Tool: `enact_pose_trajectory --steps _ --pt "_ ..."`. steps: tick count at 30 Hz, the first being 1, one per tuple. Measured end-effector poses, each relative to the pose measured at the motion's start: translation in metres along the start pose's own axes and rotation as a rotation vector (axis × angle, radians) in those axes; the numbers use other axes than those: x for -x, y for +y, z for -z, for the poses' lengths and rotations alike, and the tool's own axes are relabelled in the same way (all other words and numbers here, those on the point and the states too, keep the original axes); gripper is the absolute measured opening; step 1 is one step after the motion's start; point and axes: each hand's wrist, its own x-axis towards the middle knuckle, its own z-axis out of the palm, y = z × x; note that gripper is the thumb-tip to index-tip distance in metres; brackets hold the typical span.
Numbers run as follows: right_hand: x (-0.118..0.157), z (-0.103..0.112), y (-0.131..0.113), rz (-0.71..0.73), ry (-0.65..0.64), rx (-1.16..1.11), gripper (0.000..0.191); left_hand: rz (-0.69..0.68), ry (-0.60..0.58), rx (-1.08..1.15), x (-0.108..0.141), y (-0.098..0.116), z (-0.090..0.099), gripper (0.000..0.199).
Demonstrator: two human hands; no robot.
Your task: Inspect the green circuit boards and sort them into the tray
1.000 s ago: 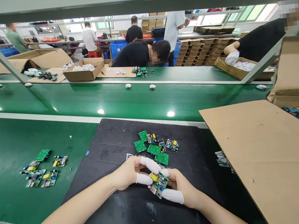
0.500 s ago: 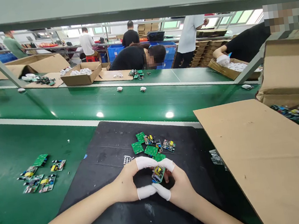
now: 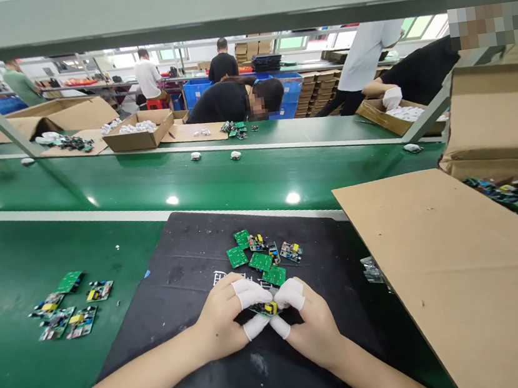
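A small circuit board (image 3: 270, 308) with a yellow part is pinched between both hands above the black mat (image 3: 190, 246). My left hand (image 3: 236, 313) closes on its left side, with white covers on thumb and fingers. On the right side, my right hand (image 3: 304, 314), with similar white fingertip covers, is closed on the same board. Just beyond the hands lies a loose group of circuit boards (image 3: 260, 261), some green side up. One separate board (image 3: 291, 252) rests to their right.
Several boards (image 3: 81, 321) lie on the green surface at left. A cardboard sheet (image 3: 457, 270) and a box of boards (image 3: 489, 109) stand at right. Wrapped pieces (image 3: 235, 155) sit on the green belt (image 3: 144, 180) ahead; people work beyond it.
The board between my hands has tilted flatter, and more fingers of both hands have come in around it. The wrapped pieces on the belt have shifted left. A person in white behind has leaned over.
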Motion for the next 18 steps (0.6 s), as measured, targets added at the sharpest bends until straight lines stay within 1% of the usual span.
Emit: enact_pose_trajectory --steps 3,6,7,8,10,12,15,18 --pt "0.000 0.000 -0.001 -0.024 0.010 -0.032 0.017 -0.025 0.020 -0.036 0.001 0.002 0.000 0.027" --pt "0.000 0.001 -0.001 -0.087 0.011 -0.096 0.039 -0.010 0.026 0.074 0.001 0.005 0.000 0.029" --pt "0.000 0.001 0.000 -0.092 0.004 -0.120 0.041 0.016 0.027 0.118 0.001 0.005 0.000 0.028" --pt "0.000 0.001 0.000 -0.088 -0.005 -0.142 0.037 0.055 0.029 0.156 0.001 0.006 0.000 0.027" --pt "-0.002 0.002 0.001 -0.075 -0.015 -0.172 0.022 0.155 0.036 0.195 0.001 0.005 0.000 0.022" --pt "-0.003 0.002 0.000 -0.063 0.015 -0.177 0.015 0.235 0.046 0.181 0.001 0.003 0.000 0.018" --pt "-0.005 0.003 -0.002 -0.021 0.070 -0.162 0.014 0.241 0.033 0.116 0.002 -0.002 0.001 0.019" --pt "-0.004 0.004 -0.004 0.016 0.067 -0.148 0.015 0.223 -0.009 0.069 0.004 -0.005 0.001 0.023"
